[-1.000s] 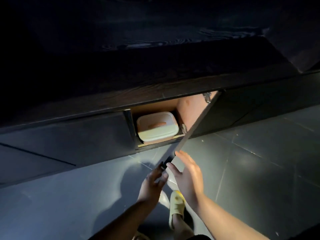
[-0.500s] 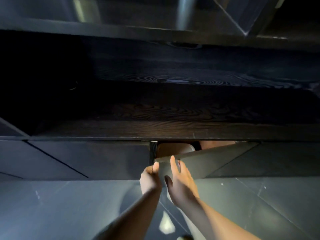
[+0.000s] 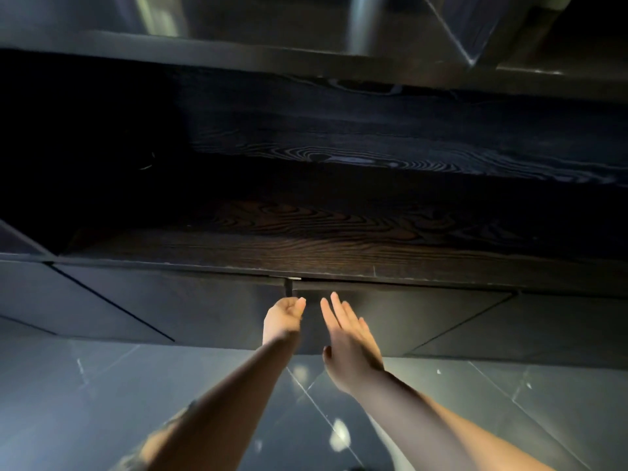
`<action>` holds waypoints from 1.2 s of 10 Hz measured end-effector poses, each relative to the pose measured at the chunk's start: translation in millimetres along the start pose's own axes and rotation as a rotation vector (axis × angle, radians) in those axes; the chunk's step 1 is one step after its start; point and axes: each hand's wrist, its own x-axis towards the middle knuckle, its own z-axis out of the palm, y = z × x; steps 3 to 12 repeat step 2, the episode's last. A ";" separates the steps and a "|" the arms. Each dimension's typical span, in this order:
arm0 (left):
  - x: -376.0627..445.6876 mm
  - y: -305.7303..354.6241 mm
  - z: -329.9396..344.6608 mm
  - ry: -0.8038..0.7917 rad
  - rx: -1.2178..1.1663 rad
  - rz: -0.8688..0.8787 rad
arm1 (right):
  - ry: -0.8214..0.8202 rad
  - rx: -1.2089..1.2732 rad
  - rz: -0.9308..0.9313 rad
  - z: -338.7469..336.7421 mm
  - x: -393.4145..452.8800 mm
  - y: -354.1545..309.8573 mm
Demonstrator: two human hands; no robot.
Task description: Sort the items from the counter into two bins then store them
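Against the dark cabinet door (image 3: 390, 321), right hand (image 3: 346, 348) flat, fingers (image 3: 334, 309) straight; left hand (image 3: 283, 317) loosely curled beside it.

Cabinet door (image 3: 390, 317) is sitting nearly flush, blocking the way in; only a thin dark seam (image 3: 289, 287) is showing at its left edge. Countertop (image 3: 339, 253) is overhanging above. Floor (image 3: 85, 385) below is lying open.

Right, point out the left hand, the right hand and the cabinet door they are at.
left hand (image 3: 283, 316): head view, on its back.
right hand (image 3: 346, 338): head view, on its back.
cabinet door (image 3: 424, 317): head view, on the dark front panel.
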 end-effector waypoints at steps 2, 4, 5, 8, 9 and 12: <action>-39.9 13.3 -16.3 -0.078 0.031 0.122 | -0.059 0.040 -0.005 -25.3 -18.1 4.0; -39.9 13.3 -16.3 -0.078 0.031 0.122 | -0.059 0.040 -0.005 -25.3 -18.1 4.0; -39.9 13.3 -16.3 -0.078 0.031 0.122 | -0.059 0.040 -0.005 -25.3 -18.1 4.0; -39.9 13.3 -16.3 -0.078 0.031 0.122 | -0.059 0.040 -0.005 -25.3 -18.1 4.0; -39.9 13.3 -16.3 -0.078 0.031 0.122 | -0.059 0.040 -0.005 -25.3 -18.1 4.0; -39.9 13.3 -16.3 -0.078 0.031 0.122 | -0.059 0.040 -0.005 -25.3 -18.1 4.0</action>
